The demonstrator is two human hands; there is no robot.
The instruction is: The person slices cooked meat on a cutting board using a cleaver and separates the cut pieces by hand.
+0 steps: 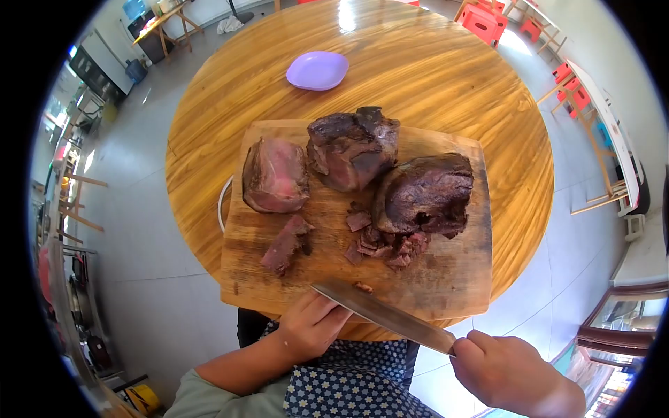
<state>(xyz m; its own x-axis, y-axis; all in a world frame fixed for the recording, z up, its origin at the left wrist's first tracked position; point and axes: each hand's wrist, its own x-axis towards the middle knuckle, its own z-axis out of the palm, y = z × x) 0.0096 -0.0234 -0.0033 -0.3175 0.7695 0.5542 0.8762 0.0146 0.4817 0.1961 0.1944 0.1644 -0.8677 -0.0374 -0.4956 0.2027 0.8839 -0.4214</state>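
My right hand (498, 366) is closed round the handle of a long-bladed kitchen knife (390, 315). The blade slants up and left over the near edge of a wooden cutting board (265, 285). My left hand (310, 327) is at the tip end of the blade, its fingertips hidden behind it. A small meat scrap (363, 286) lies just beyond the blade. On the board are a pink-faced meat block (276, 174), a dark meat chunk (353, 148), another dark chunk (425, 195), a cut strip (286, 245) and several small pieces (380, 244).
The board rests on a round wooden table (432, 70), with a purple plate (318, 71) toward the far side. Red stools (482, 22) and a white-topped table (613, 132) stand to the right. Shelving with kitchenware (80, 299) is on the left.
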